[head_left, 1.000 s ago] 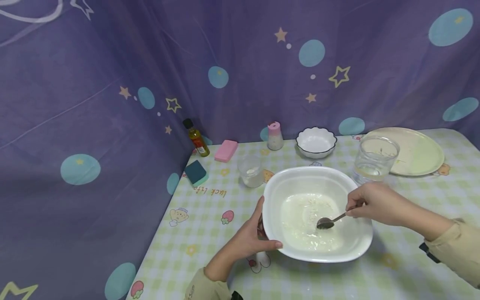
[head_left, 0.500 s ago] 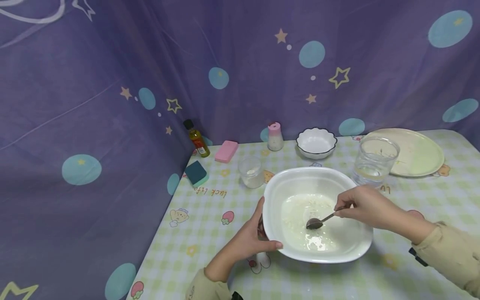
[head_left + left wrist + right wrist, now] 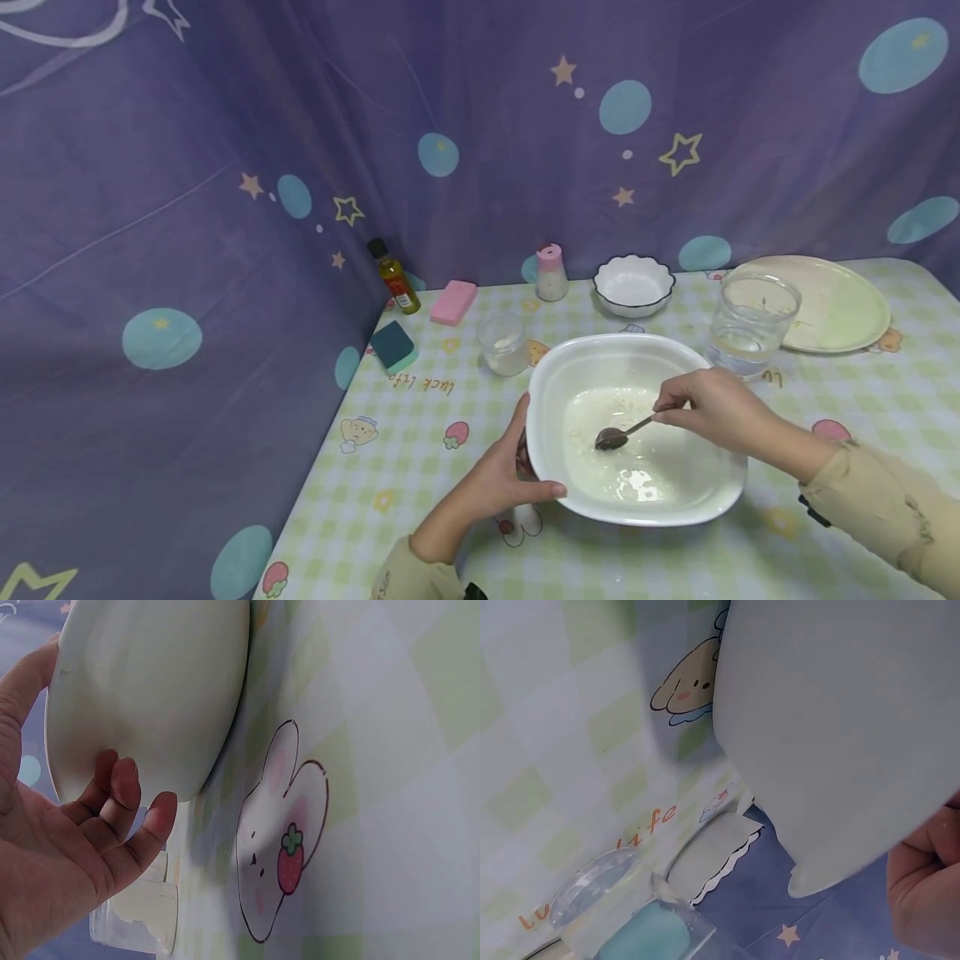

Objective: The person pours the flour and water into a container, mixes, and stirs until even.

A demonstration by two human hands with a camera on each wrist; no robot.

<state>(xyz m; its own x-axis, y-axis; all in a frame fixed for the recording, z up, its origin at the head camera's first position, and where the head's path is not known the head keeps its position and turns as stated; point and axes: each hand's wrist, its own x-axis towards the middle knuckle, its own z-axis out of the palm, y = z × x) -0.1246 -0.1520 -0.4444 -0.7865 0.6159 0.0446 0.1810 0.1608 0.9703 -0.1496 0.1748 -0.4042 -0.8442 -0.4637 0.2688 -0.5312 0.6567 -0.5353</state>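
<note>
A white basin [image 3: 705, 492] with rounded corners stands on the checked tablecloth, a pale wet mixture [image 3: 600, 475] covering its bottom. My left hand [image 3: 495, 475] grips the basin's left side, thumb at the rim and fingers under the outer wall. In the left wrist view, those fingertips [image 3: 126, 784] lie at the basin's wall [image 3: 165, 690]. Over the basin's right side, my right hand [image 3: 712, 408] pinches the handle of a dark metal spoon [image 3: 612, 438], whose bowl sits in the mixture. The right wrist view has the right hand [image 3: 930, 885] beyond the basin wall [image 3: 840, 735]; the spoon is hidden there.
Behind the basin stand a clear cup with white contents [image 3: 504, 350], a pink-topped shaker [image 3: 551, 275], a scalloped bowl [image 3: 633, 287] and a glass jar of water [image 3: 750, 333]. A round tray [image 3: 847, 308], an oil bottle [image 3: 395, 279], a pink block [image 3: 453, 302] and a green sponge [image 3: 392, 345] lie farther out.
My right hand and the spoon have moved left across the basin, the spoon's bowl from right of the middle to left of it. The left hand and basin have stayed put.
</note>
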